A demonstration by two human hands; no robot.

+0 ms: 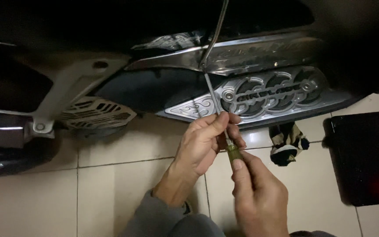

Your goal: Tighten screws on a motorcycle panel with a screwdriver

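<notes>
I count two hands: left hand (202, 140), right hand (259, 197). One screwdriver (224, 131), yellow-green handle, thin metal shaft. One scooter body (163, 87) across top. One chrome vented cover (273, 90), three round openings in it by my count. One smaller slotted grille (95, 113) at left. One grey bracket (62, 92). One crumpled rag (288, 142) on floor. One black box-like thing (367, 158) at right. One tiled floor (110, 188).

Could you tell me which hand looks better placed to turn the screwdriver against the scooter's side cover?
Probably the right hand: it wraps the screwdriver handle. The left hand only pinches the shaft, steadying it toward the chrome cover.
</notes>
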